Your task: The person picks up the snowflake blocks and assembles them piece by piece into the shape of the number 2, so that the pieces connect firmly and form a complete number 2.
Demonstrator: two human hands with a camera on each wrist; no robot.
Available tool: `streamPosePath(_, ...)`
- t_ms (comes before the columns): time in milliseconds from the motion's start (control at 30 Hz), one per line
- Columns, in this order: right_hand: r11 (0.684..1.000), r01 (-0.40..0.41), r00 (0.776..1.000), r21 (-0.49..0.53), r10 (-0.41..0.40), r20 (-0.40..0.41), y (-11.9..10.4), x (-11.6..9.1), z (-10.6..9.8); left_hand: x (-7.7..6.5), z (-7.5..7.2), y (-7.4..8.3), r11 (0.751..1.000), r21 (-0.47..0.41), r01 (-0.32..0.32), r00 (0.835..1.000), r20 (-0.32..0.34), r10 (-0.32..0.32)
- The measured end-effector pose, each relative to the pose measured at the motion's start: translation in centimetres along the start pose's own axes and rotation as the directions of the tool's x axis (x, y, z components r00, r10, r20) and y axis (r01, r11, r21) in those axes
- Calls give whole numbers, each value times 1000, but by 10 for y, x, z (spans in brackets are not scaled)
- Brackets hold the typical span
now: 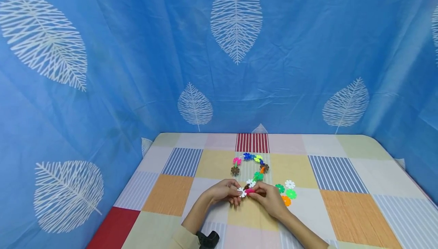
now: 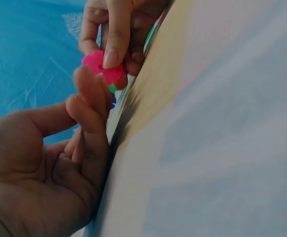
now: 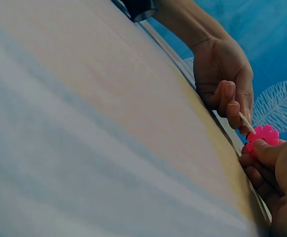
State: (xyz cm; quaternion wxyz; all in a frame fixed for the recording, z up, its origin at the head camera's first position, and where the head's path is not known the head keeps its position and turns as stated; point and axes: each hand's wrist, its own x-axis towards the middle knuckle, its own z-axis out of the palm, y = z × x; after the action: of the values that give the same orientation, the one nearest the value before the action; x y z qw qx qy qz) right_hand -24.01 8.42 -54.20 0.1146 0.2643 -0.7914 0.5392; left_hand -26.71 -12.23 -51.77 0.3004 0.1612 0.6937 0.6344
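Note:
My left hand [image 1: 223,192] pinches a white flower-shaped interlocking disc [image 1: 242,192] at its left edge. My right hand [image 1: 271,200] holds a bright pink disc [image 3: 266,134] between thumb and fingers. The two discs meet edge to edge, the white one seen edge-on in the right wrist view. Just behind them are a brown disc [image 1: 246,186] and another white disc [image 1: 251,183], partly hidden by the fingers. From there a linked chain of discs curves away over the table, through a green disc [image 1: 258,176] and a blue disc [image 1: 247,156] to a brown end disc [image 1: 235,170].
Right of my right hand lie several loose discs: a white disc [image 1: 289,184], a dark green disc [image 1: 280,188], a light green disc [image 1: 291,194] and an orange disc [image 1: 286,200]. A patchwork cloth [image 1: 356,211] covers the table. Blue leaf-print curtains [image 1: 291,51] surround it.

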Motion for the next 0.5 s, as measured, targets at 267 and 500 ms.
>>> streamPosePath(267,997,59,998,-59,-60,-7,2,4,4,2,0,-3,998,-45,-40,999,-22,39)
streamPosePath(500,984,89,996,-154,-92,-11,0,3,-4,4,1,-5,998,-37,-42,998,-40,41)
